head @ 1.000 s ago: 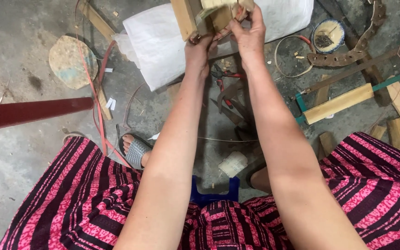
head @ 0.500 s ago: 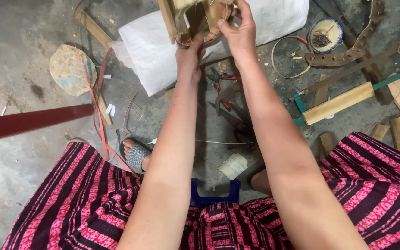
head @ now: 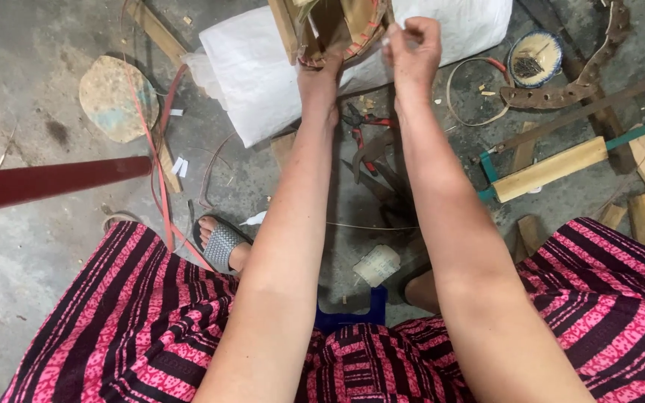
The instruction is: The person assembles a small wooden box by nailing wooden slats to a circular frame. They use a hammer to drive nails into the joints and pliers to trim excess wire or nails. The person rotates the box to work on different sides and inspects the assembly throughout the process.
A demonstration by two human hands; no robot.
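A concrete floor [head: 31, 283] fills the view, with a pink and black striped skirt [head: 136, 328] spread across the bottom edge. A white woven sack [head: 263, 67] lies at the top, and a dark red bar [head: 46, 181] reaches in from the left. To the right rest wooden blocks [head: 550, 168] and a curved rusty metal strip [head: 584, 75].

Both arms stretch toward a woven basket frame [head: 337, 26] held up at the top edge, above the sack. The left hand [head: 319, 78] is clamped on its lower rim. The right hand [head: 412, 48] is just beside it, fingers pinched together, seemingly on a thin strand, though that is too fine to confirm. Pliers [head: 363, 123] lie on the floor between the forearms, and a small bowl of nails [head: 535, 60] sits farther right.
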